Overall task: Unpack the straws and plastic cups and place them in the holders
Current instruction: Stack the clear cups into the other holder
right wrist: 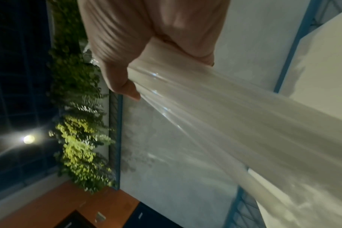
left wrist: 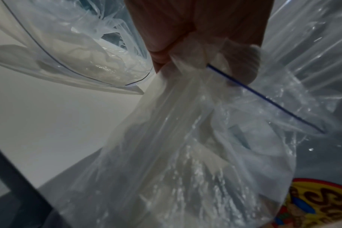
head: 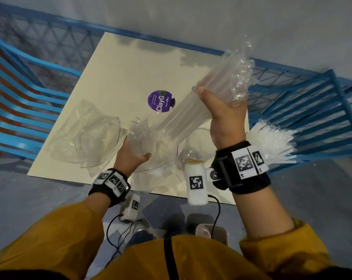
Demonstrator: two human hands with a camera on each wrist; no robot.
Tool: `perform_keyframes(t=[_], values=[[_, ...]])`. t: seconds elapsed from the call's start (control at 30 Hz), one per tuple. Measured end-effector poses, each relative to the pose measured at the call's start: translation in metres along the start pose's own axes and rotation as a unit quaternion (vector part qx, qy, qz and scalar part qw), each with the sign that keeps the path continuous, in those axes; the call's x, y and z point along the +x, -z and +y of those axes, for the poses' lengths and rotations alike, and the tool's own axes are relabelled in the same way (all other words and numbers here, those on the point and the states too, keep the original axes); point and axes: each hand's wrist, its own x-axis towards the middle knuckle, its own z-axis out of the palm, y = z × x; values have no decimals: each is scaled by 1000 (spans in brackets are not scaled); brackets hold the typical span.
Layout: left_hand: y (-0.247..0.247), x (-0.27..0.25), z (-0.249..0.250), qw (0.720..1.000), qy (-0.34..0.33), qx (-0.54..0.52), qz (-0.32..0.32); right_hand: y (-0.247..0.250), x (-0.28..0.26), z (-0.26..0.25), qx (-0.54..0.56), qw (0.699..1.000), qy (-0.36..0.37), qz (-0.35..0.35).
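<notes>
The long sleeve of stacked clear plastic cups (head: 193, 110), wrapped in thin transparent film, runs diagonally between the two hands above the cream square table (head: 118, 77); its far end, where the film bunches loose, rises beyond the right hand (head: 221, 116), and its near end dips toward the left hand (head: 130, 156). The right hand wraps round the upper part of the sleeve, thumb on one side and fingers (right wrist: 125, 86) curled over the other, wrist raised and turned inward; the left hand, lower and closer to the body, bunches the crumpled film at the bottom end in a closed fist (left wrist: 195, 46), palm up. Judging from this, the cups are only being freed from their wrapper; none appear to be out yet, and no holder can be made out in any view. A loose bundle of white translucent straws (head: 272, 138) lies just outside the right wrist, on the blue slatted chair (head: 312, 118), seemingly unwrapped but not placed; so both placements seem left to do. A crumpled clear plastic bag with a thin dark line (head: 86, 134) lies on the table beyond the left hand; a round purple sticker (head: 161, 101) sits on the tabletop between the hands.
</notes>
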Motion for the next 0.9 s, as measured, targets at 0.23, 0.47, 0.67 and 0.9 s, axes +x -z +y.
perform_keyframes(t=[0.23,0.47,0.67,0.9], values=[[1,-3,4,1000,-2,-5,19,38,13,-16,6,996,20,90],[3,-1,-4,999,29,-32,13,54,13,11,-48,990,-12,129],[4,-2,-7,998,39,-54,20,47,13,17,-57,989,2,138],[5,-4,-6,998,31,-47,18,53,21,12,-24,985,-6,171]])
